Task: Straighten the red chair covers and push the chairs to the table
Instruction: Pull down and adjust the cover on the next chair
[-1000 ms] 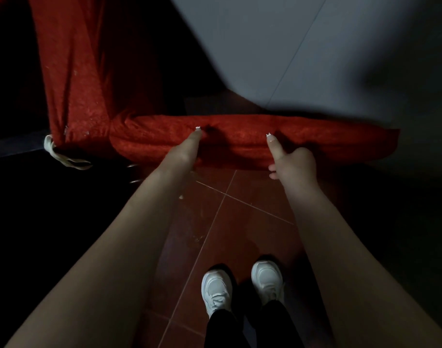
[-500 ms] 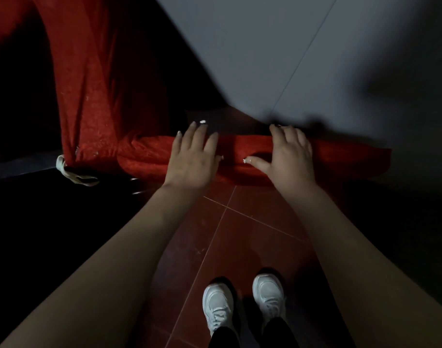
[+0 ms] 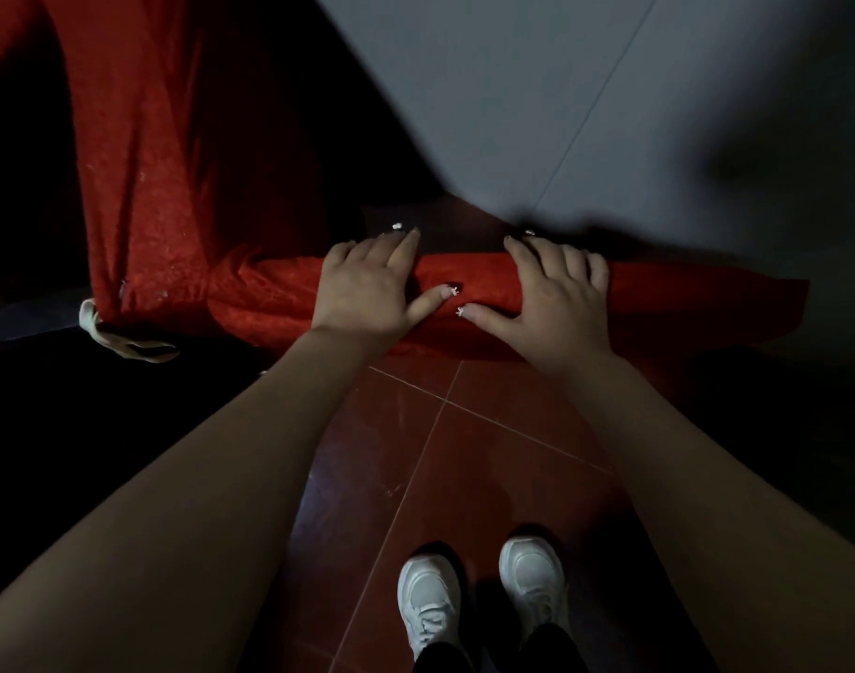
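Seen from above: a person leans on a covered chair (image 3: 668, 303) w/ both hands, mid-job on the dining set. The red chair cover (image 3: 469, 276) runs fairly smooth across the chair's top rail, which lies right along the near edge of the grey table (image 3: 610, 114).

L hand (image 3: 367, 289) lies flat on the rail's left half, fingers straight over the top, thumb on the near face, nothing pinched. R hand (image 3: 556, 298) lies on the rail's right half, thumb also on the near face. Its fingers drape over the top; whether they hook behind the rail can't be told.

Progress, as a judgement: this cover looks approx. straight at the top, and the chair seems in or nearly in at the table, so the push is prob. near its end. A second red cover (image 3: 139, 177) hangs in folds at the table's left side, w/ a white tie (image 3: 124, 340) loose at its lower corner. It looks not yet tidied, and its chair's place is lost in the dark.

Count: 2 hands, 2 red covers, 1 white tie, 1 table, 2 white shoes (image 3: 430, 604) on the red-brown tiled floor (image 3: 488, 454).
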`<state>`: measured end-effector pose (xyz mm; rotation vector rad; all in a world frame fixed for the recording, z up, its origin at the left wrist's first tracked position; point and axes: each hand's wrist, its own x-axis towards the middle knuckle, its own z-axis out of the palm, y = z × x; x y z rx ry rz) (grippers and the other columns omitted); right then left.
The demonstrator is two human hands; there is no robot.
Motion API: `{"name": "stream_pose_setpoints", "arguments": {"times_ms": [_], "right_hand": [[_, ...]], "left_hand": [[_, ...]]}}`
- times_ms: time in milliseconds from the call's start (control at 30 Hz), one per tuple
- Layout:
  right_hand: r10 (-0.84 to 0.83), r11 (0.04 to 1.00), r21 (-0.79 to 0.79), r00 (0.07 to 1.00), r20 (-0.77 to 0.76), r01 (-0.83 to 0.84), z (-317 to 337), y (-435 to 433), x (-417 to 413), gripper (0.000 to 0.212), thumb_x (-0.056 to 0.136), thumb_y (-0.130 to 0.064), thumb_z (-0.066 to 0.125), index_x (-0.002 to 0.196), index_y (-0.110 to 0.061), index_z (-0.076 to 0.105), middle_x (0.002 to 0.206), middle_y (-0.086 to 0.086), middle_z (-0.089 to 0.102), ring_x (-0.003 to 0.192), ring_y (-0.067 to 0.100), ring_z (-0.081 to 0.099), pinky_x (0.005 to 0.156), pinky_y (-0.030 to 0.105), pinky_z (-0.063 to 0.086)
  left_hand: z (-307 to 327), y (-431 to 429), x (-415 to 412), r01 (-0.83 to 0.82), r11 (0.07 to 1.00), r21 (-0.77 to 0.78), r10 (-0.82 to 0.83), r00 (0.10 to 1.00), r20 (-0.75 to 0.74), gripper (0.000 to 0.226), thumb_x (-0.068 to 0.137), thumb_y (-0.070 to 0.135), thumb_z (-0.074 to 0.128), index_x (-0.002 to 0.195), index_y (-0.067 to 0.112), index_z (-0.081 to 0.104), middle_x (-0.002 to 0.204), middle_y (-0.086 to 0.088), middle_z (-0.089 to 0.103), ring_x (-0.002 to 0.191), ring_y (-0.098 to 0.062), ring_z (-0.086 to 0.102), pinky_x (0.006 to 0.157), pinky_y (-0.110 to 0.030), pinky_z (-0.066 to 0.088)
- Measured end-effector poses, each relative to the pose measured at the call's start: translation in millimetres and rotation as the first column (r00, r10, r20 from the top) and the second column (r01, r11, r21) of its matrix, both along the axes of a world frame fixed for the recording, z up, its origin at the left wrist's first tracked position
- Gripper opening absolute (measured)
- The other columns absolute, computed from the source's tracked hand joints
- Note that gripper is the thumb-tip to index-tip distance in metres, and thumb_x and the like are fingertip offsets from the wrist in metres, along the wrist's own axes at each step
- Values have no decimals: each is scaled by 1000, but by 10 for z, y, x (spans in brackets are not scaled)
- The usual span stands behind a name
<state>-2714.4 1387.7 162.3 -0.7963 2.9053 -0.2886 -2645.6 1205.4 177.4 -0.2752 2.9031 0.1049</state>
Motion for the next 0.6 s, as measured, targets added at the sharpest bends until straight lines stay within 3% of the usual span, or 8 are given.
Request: {"name": "stream_pose_setpoints", "arguments": {"times_ms": [167,367,467,600], "right_hand": [[-64,997,-54,997,-36,62,-34,-47,220,87,74,-78,34,130,-14,53,135,7,53,124,26,45,111,47,18],[-117,990,-91,992,-52,112,-66,-67,529,79,77,-72,40,124,-11,58,128,10,57,120,29,50,110,49,22],[-129,989,-85,990,-64,123,-61,-71,672,76,78,-70,40,122,-11,60,124,9,60,115,28,53,106,49,27],[-55,992,-116,994,-96,44,-73,10,635,66,82,-63,42,115,-10,64,118,9,65,104,27,60,91,41,37]], "left_hand": [[-37,-25,158,15,998,57,-8,994,-113,82,85,66,18,141,12,40,144,-9,44,134,-25,40,106,-40,27],[-2,-112,323,82,989,119,-72,994,-83,78,87,63,22,139,9,45,142,-10,46,132,-25,43,105,-40,32],[6,-115,396,69,990,122,-57,993,-100,76,87,61,27,131,5,54,132,-14,55,122,-28,54,98,-39,41],[42,-30,400,-9,997,76,13,999,-48,75,86,61,28,112,1,65,108,-20,68,99,-33,66,79,-38,49]]}}
